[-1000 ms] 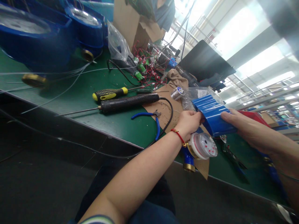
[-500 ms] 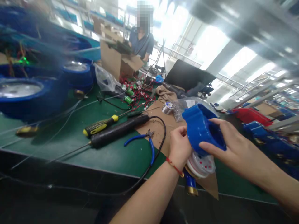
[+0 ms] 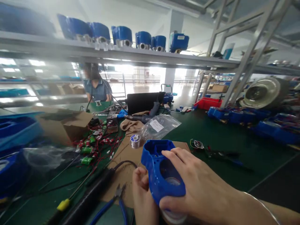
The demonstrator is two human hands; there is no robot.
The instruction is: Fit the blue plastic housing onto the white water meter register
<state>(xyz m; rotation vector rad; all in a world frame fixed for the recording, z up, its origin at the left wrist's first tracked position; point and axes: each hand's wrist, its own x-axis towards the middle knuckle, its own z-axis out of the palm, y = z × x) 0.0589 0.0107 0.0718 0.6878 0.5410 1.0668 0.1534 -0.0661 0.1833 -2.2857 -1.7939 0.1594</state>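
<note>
A hollow blue housing (image 3: 156, 178) is tilted over the near edge of the cardboard. My right hand (image 3: 194, 178) grips its right side, thumb along the bottom and fingers over the top. My left hand (image 3: 144, 193) is at the housing's left side with its fingers curled; what they hold, if anything, is hidden. Below the housing, a white round part (image 3: 174, 215) shows partly. Blue-handled cutters (image 3: 119, 195) lie left of my left hand, beside a black rod-like tool (image 3: 89, 197). A solder spool (image 3: 135, 141) stands behind the housing.
Green circuit parts with red wires (image 3: 86, 150) lie left, near an open cardboard box (image 3: 67, 128). A plastic bag (image 3: 161, 125) and heat gun (image 3: 142, 118) lie behind. Blue housings (image 3: 236, 115) line the right. A shelf (image 3: 140, 54) spans overhead; a person (image 3: 97, 89) sits beyond.
The view has swung to the right and levelled, bringing the shelf into sight. The blue housing is turned, its open compartment now facing up, and my right hand lies over its right side.
</note>
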